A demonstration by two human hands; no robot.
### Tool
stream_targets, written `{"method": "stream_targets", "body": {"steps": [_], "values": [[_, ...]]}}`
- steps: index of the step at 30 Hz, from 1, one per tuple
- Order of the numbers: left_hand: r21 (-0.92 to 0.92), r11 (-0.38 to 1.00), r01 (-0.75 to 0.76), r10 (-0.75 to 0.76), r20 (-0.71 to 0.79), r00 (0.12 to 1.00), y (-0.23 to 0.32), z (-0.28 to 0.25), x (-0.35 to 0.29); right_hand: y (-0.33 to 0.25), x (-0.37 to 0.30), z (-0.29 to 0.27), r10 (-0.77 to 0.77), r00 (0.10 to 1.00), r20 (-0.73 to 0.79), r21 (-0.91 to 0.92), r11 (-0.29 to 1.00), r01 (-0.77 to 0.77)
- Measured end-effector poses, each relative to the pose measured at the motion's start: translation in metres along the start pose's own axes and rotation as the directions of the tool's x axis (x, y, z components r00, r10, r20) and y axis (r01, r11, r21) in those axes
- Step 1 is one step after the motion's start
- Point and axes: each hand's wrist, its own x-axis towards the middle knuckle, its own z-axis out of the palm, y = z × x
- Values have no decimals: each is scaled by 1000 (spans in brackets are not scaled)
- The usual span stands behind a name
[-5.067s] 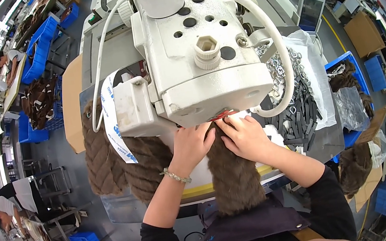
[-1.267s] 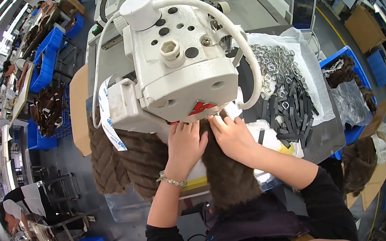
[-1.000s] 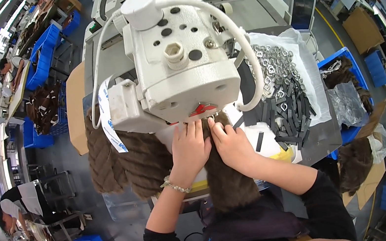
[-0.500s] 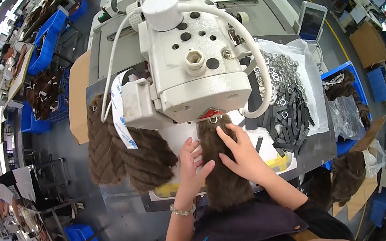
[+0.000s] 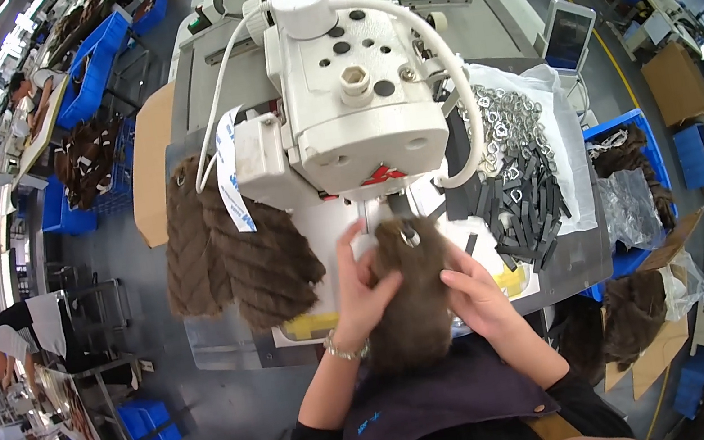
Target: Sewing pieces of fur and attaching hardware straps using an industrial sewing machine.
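Between my hands is a brown fur piece [image 5: 411,311], with a metal ring [image 5: 410,237] fixed near its far end. My left hand [image 5: 364,289] grips its left edge, the thumb lying on top. At the right edge my right hand [image 5: 476,294] holds it with the thumb on top; its other fingers are partly hidden under the fur. The piece is slightly blurred and sits in front of the white sewing machine's head [image 5: 372,139], apart from it. More brown fur pieces [image 5: 264,269] lie on the table to the left.
On the right, a white sheet [image 5: 574,150] bears many metal rings [image 5: 514,118], with black strips [image 5: 530,225] beside them. A white tube [image 5: 472,111] loops down from the machine. A blue bin [image 5: 653,148] stands beyond the table's right side, a cardboard sheet [image 5: 153,177] at its left.
Both hands have taken hold of the fur piece's edges and drawn it out from under the machine head, toward me. The ring end now lies nearer and slightly right.
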Motion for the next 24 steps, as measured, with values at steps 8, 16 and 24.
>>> {"method": "stream_targets", "body": {"steps": [8, 16, 24], "values": [[578, 791, -201, 109, 190, 976, 30, -5, -58, -2, -11, 13, -14, 964, 267, -583, 794, 172], [599, 761, -251, 251, 84, 964, 44, 2, -36, 7, 2, 31, 116, 894, 433, -461, 881, 109], [408, 851, -331, 419, -148, 896, 34, 2, -31, 8, 1, 44, 112, 892, 438, -405, 910, 84]]}}
